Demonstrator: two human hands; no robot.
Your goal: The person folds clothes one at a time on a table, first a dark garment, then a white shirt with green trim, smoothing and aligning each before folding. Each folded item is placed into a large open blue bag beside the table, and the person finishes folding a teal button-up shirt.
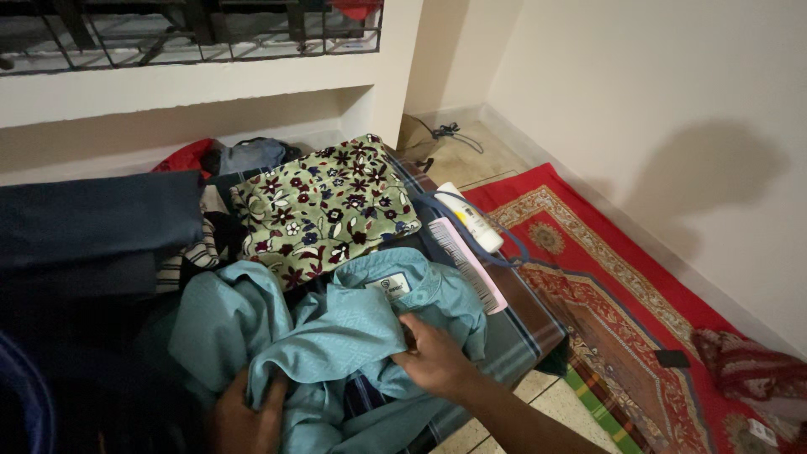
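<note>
Both hands gripped the crumpled teal textured cotton shirt point(336, 336) lying on the bed at six o'clock, right hand point(437, 361) fingers pinched on a fold, left hand point(248, 416) fingers closed under its hem; judged best smoothed flat, clear of the pink comb point(468, 262) at two o'clock.

A lived-in room of a home, likely a bedroom. Folded clothes point(101, 227) and a floral-print cloth point(324, 206) are heaped along a wall ledge, a red patterned rug point(622, 294) covers the tiled floor point(559, 403), and a barred window point(193, 34) sits above.
</note>
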